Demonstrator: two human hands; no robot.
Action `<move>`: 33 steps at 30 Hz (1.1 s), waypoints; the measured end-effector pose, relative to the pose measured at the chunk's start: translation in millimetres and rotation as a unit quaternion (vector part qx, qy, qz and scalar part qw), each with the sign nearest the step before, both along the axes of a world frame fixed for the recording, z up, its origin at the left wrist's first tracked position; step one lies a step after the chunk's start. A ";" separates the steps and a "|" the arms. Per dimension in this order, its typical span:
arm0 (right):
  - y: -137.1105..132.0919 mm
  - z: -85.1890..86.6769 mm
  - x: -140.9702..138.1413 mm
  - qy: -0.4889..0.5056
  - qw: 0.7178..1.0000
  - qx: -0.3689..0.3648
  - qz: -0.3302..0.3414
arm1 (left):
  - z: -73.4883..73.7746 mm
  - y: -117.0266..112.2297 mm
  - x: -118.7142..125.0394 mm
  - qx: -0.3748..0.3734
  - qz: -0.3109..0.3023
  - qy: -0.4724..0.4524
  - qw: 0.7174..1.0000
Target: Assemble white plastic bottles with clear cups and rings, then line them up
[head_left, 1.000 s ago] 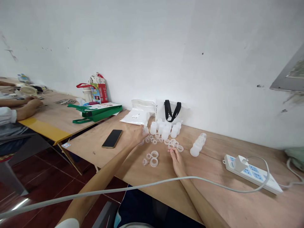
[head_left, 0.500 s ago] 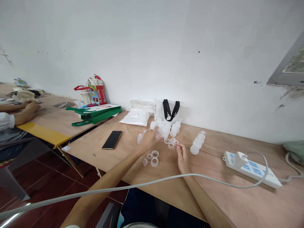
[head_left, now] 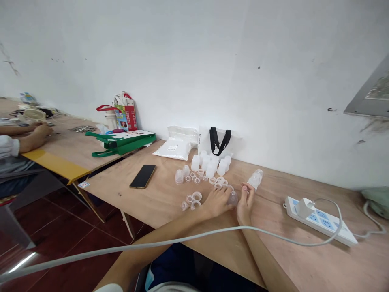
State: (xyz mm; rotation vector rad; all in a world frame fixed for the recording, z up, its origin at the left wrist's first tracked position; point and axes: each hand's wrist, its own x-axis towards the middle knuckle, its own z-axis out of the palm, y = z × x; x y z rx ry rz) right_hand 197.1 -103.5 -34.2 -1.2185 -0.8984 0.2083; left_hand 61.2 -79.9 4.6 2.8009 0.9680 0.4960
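My left hand is low over the table, its fingers closed around a clear dome-shaped plastic cap. Close beside it on the right is my right hand, fingers partly bent and apart, with nothing visible in it. Its fingertips overlap a row of translucent plastic pieces behind them; I cannot tell whether they touch. Beyond my left hand stand several frosted plastic bottles. Clear rings and smaller rings lie in front of these bottles. More rings are left of my hand, and clear domed caps stand farther left.
A black phone lies to the left. White packages and a bag with black handles are by the wall. A power strip lies right; its grey cable crosses before my forearms. Another person's hands are far left.
My left hand has come back from the frosted bottles toward me and to the right, now with a clear cap. My right hand has shifted right, away from the rings.
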 end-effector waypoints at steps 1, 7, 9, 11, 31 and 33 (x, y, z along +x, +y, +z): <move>-0.3 1.5 0.9 0.004 1.000 0.006 -0.002 | 0.0 -5.3 -3.5 0.017 -0.005 -0.013 1.000; -2.2 6.6 2.1 0.017 1.000 0.015 -0.007 | -10.8 -33.1 -25.7 0.046 -0.069 0.033 0.996; -2.8 6.9 1.2 0.010 1.000 0.014 -0.004 | -12.8 -36.9 -29.2 0.037 -0.076 0.045 0.995; -3.6 7.1 0.5 0.003 1.000 0.015 -0.004 | -9.0 -39.1 -31.4 0.021 -0.077 0.025 0.997; -4.1 8.2 -0.2 -0.027 1.000 0.001 0.012 | 51.3 116.3 -34.7 0.148 0.278 -0.023 0.949; -3.6 8.6 -0.4 -0.031 0.999 -0.003 0.015 | 53.1 127.4 -42.4 0.137 0.291 -0.014 0.947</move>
